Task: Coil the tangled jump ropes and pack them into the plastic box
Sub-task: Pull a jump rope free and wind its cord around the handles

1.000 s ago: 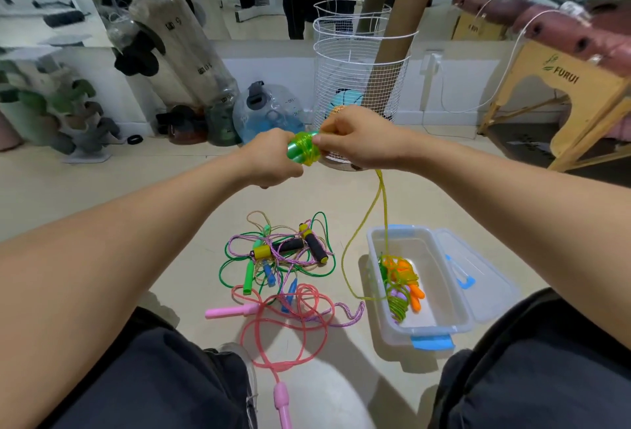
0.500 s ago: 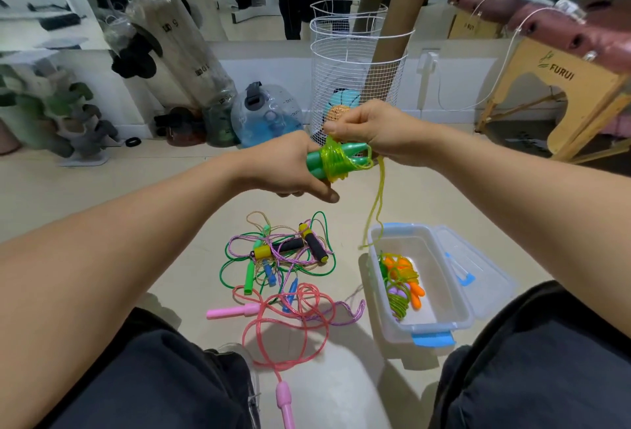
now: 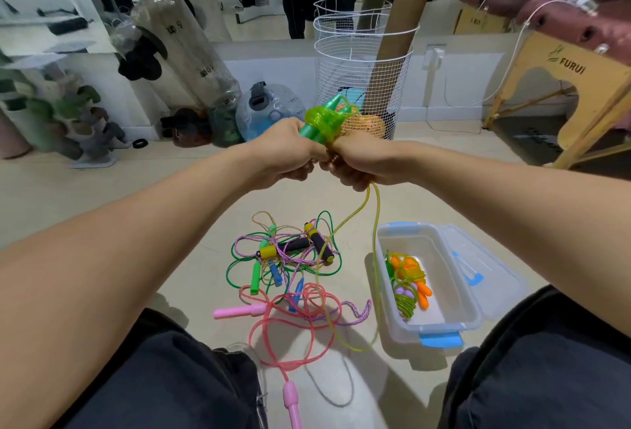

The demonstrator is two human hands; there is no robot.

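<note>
Both hands meet in front of the chest with arms stretched forward, well above the plastic box [image 3: 430,323]. Left hand [image 3: 290,152] is curled around the lower ends of two glossy green handles [image 3: 316,123], which stand side by side and point up and away, tapering to rounded tips; several turns of translucent yellow-green rope [image 3: 374,258] are wound in a tight band around their upper part. Right hand [image 3: 358,164] sits touching the left, fingers folded under, pinching that same rope just below the handles. From under this hand the thin, shiny cord drops in a long loop to the floor [image 3: 102,196], passing just left of the box and curving back near its front left corner. Rectangular and clear-walled, with blue clips and its see-through lid hinged open to the right, the box already holds a coiled bundle [image 3: 408,283] of green cord with orange and pale purple handles, lying against its left wall. Left of the box lies a tangled pile [image 3: 286,258]: green cord, braided purple cord, black foam grips with yellow caps, slim green and blue handles. Nearer the person than that pile, a pink rope [image 3: 293,319] with smooth pink handles sprawls in loose loops over the pale, smooth floor.
</note>
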